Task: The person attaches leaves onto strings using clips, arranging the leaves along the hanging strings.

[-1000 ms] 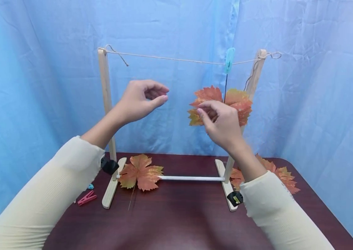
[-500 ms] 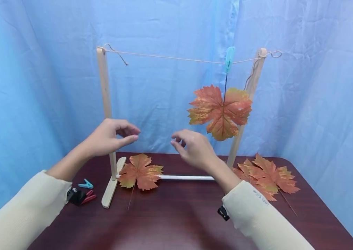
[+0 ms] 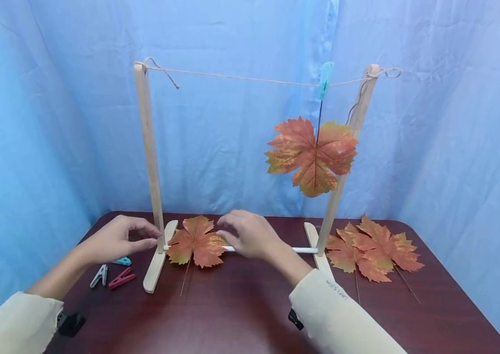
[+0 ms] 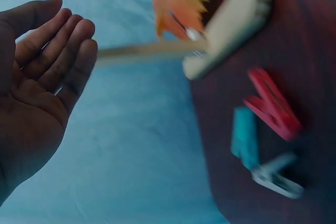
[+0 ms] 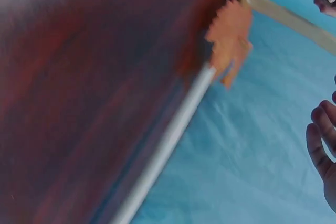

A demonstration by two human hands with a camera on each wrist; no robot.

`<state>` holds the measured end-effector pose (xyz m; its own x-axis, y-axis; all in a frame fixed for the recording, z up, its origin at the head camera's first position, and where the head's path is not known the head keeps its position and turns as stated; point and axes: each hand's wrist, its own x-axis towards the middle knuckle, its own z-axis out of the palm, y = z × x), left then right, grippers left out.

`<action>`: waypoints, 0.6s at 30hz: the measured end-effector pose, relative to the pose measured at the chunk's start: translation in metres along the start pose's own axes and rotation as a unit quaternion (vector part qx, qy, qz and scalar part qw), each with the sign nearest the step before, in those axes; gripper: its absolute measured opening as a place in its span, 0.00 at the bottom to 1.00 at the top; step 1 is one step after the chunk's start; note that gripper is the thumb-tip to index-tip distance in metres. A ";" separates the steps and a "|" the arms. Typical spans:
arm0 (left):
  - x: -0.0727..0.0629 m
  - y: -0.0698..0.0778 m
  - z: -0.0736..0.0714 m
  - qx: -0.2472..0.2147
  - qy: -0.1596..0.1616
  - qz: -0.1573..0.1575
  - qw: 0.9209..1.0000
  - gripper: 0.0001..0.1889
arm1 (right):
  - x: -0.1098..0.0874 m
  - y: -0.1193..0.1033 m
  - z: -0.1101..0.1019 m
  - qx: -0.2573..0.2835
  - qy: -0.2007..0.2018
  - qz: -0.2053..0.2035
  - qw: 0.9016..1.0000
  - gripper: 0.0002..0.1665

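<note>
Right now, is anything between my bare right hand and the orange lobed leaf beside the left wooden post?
Nothing visible stands between your right hand and the orange lobed leaf. Your fingers overlap its right edge in the head view, though contact isn't clear. The leaf covers part of the long white rod.

We are seeing an orange leaf (image 3: 196, 248) lying across the rod (image 3: 306, 250) near the back edge of the surface (image 3: 214, 314), lobes spread, stem pointing frontward. Toward the back left corner, a pink peg (image 3: 121, 279), a blue peg (image 3: 123, 261) and a white peg (image 3: 99, 276) are lying close together.
</note>
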<state>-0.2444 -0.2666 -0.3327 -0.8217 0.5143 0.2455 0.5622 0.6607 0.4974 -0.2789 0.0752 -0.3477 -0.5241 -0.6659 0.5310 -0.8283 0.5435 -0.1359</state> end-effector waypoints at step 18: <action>-0.049 -0.092 0.008 0.031 -0.035 -0.086 0.995 0.14 | 0.011 -0.034 0.056 -0.054 -0.185 -0.033 0.981 0.19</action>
<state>-0.2556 -0.3481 -0.3973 -0.8992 0.4256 0.1014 0.4197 0.7737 0.4745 -0.2676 0.0208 -0.3841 -0.5225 -0.8305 0.1928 -0.8476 0.5305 -0.0120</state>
